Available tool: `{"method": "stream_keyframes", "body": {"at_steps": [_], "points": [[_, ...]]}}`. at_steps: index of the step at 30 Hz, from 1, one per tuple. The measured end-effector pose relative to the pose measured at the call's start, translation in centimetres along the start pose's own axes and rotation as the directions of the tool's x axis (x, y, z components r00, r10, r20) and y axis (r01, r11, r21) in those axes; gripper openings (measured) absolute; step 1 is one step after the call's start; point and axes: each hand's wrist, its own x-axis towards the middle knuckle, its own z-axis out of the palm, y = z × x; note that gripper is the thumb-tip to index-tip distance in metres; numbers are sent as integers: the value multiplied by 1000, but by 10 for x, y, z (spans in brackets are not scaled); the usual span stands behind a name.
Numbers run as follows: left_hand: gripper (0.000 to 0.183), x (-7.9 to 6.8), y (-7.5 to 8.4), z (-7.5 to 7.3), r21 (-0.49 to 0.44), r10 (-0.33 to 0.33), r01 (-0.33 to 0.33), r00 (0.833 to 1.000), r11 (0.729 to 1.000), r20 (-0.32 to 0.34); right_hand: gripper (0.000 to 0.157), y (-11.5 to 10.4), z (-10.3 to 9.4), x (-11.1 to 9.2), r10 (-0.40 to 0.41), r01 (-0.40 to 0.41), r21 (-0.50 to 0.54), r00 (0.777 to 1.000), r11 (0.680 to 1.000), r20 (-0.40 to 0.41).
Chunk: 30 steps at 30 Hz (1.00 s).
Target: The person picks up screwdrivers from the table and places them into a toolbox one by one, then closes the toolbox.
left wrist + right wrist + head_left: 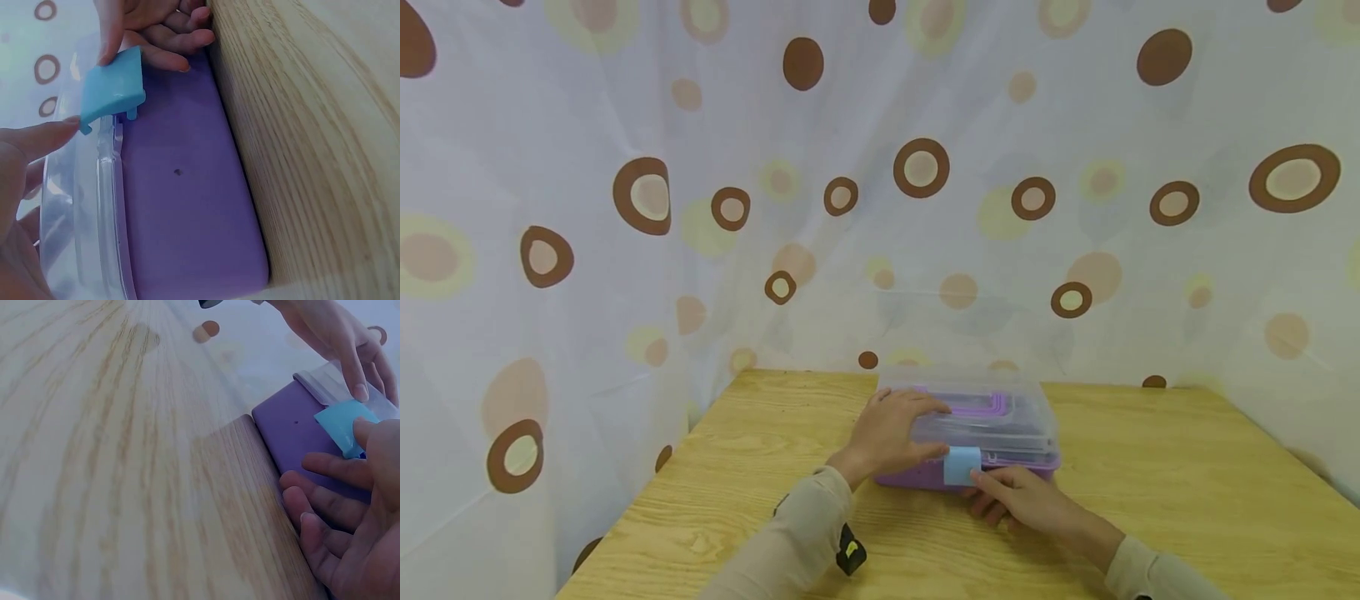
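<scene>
A box with a purple base (187, 181) and a clear lid (1022, 421) stands on the table. On its front edge sits a light blue latch (962, 466). My left hand (891, 432) rests over the lid with fingers spread, its thumb touching the latch's left edge. From the right, my right hand (1022, 500) pinches the latch's other edge between thumb and index finger (337, 465); its remaining fingers are loosely curled in front of the purple wall. Through the lid shows a purple handle shape (977, 408).
The wooden table (737, 500) runs back to a hanging white sheet (850, 108) patterned with brown and yellow circles. The sheet also borders the table's left and right sides. A black device with a yellow mark (850, 550) is at the left wrist.
</scene>
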Motion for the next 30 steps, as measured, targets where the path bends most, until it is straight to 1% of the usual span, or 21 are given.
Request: {"method": "stream_keyframes", "body": {"at_steps": [5,8,14,17,20,22,27,30], "points": [[50,3,3,0,7,-36,36,999,999,-22,54,-1,1,1,-15,15,4,1000,1000,-8],[52,4,4,0,8,-52,52,998,999,-20,53,0,2,2,-21,21,4,1000,1000,-5],[55,3,3,3,13,-55,56,998,998,-37,51,3,3,3,-40,40,-13,999,999,-7],[57,2,3,4,23,-48,49,998,999,-49,48,4,5,2,-48,47,-34,999,998,-23],[58,1,2,6,45,-37,39,998,998,-53,44,6,7,2,-66,60,-94,996,994,-61],[58,0,2,8,62,-27,30,998,998,-56,42,7,8,1,-82,67,-154,992,986,-94],[59,0,2,9,91,3,3,998,996,-61,41,5,13,-1,-144,87,-305,975,948,-169],[59,-1,2,7,100,14,-7,998,995,-69,40,2,16,-2,-188,112,-352,964,929,-189]]}}
